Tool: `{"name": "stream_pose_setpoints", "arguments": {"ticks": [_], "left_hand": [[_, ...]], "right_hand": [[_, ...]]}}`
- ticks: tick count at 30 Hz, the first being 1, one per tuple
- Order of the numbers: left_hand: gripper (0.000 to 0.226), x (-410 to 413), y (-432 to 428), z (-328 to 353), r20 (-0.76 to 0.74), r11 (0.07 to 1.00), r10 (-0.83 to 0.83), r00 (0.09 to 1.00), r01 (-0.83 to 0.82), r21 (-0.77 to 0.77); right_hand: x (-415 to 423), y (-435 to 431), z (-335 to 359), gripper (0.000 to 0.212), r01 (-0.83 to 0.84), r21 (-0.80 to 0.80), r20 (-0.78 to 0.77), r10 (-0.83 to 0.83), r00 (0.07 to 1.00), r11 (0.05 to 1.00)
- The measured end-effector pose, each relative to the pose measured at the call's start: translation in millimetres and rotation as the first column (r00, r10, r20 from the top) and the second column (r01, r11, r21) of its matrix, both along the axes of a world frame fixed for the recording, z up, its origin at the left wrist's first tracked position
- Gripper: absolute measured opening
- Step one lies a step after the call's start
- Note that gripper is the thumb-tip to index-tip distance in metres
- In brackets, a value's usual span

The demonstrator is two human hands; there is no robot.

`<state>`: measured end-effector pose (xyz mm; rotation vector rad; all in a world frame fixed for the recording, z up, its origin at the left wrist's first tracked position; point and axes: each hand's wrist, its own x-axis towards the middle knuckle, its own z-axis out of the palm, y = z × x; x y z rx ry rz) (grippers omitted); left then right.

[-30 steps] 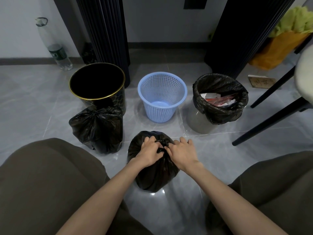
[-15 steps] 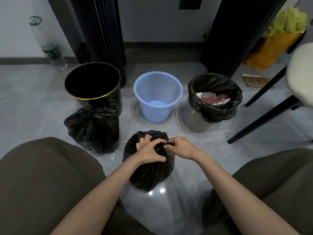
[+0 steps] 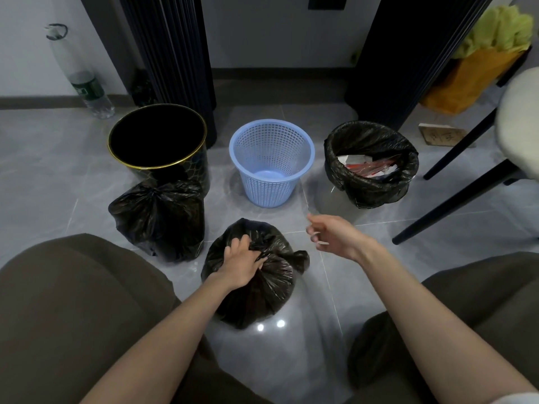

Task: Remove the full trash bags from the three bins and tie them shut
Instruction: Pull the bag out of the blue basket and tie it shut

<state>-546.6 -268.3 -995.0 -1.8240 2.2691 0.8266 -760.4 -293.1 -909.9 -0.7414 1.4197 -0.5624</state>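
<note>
From the head camera, the left hand (image 3: 243, 265) grips the gathered top of the tied black trash bag (image 3: 256, 287) on the grey floor tiles (image 3: 320, 360). The right hand (image 3: 335, 234) hovers beside it, fingers loosely spread, holding nothing. Behind stand the blue basket (image 3: 271, 161) and the still-lined right bin (image 3: 370, 164).

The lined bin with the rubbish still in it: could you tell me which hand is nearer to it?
Right. The right hand hangs open just in front of the lined bin; the left hand rests on the near trash bag, farther away.
</note>
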Motion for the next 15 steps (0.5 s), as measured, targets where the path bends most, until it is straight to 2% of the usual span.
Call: {"name": "stream_pose_setpoints", "arguments": {"ticks": [1, 2, 3, 5, 6, 7, 8, 10, 12, 13, 14, 15], "left_hand": [[0.039, -2.0, 0.4, -0.8, 0.011, 1.0, -0.008, 1.0, 0.008, 0.005], [0.039, -5.4, 0.6, -0.8, 0.017, 1.0, -0.02, 1.0, 0.02, 0.007], [0.039, -9.1, 0.7, -0.2, 0.021, 0.999, -0.034, 0.999, 0.034, 0.011], [0.037, -14.1, 1.3, 1.1, 0.031, 0.998, -0.06, 0.998, 0.06, 0.012], [0.037, -14.7, 1.4, 1.6, 0.034, 0.997, -0.071, 0.997, 0.071, 0.006], [0.036, -14.6, 1.5, 1.9, 0.033, 0.997, -0.08, 0.996, 0.08, 0.003], [0.036, -14.3, 1.6, 2.1, 0.026, 0.996, -0.086, 0.996, 0.086, 0.001], [0.036, -14.0, 1.0, 1.9, 0.013, 0.996, -0.094, 0.995, 0.094, -0.004], [0.036, -14.4, 0.2, 1.8, 0.008, 0.996, -0.091, 0.996, 0.091, -0.016], [0.036, -14.0, -0.4, 1.5, 0.003, 0.996, -0.085, 0.996, 0.085, -0.017], [0.035, -12.9, -1.4, 1.2, -0.002, 0.997, -0.082, 0.997, 0.081, -0.017], [0.034, -10.9, -2.2, 0.9, -0.004, 0.997, -0.08, 0.997, 0.079, -0.018]], "right_hand": [[0.5, -0.3, 1.2, 0.028, 0.058, 0.032, 0.084, -0.06, 0.995, 0.998], [4.9, 2.0, 0.3, 0.027, 0.05, 0.013, 0.069, -0.051, 0.996, 0.999], [12.2, 6.1, -2.9, 0.023, -0.021, -0.052, -0.031, 0.019, 0.999, 0.998], [25.8, 16.2, -14.2, 0.012, -0.232, -0.211, -0.29, 0.166, 0.943, 0.95], [29.4, 19.9, -23.0, 0.025, -0.37, -0.274, -0.417, 0.236, 0.877, 0.888], [30.7, 22.1, -32.1, 0.041, -0.527, -0.278, -0.562, 0.309, 0.767, 0.803], [31.3, 24.4, -38.5, 0.052, -0.664, -0.219, -0.701, 0.358, 0.617, 0.715], [33.8, 28.4, -44.9, 0.053, -0.808, -0.049, -0.873, 0.367, 0.32, 0.587], [37.7, 32.8, -52.4, 0.039, -0.84, 0.101, -0.942, 0.322, 0.091, 0.533], [39.1, 34.9, -54.1, 0.032, -0.833, 0.145, -0.952, 0.306, 0.03, 0.534], [38.4, 36.4, -54.1, 0.026, -0.824, 0.161, -0.943, 0.331, 0.033, 0.543], [35.6, 36.7, -51.4, 0.022, -0.816, 0.137, -0.905, 0.407, 0.128, 0.561]]}}
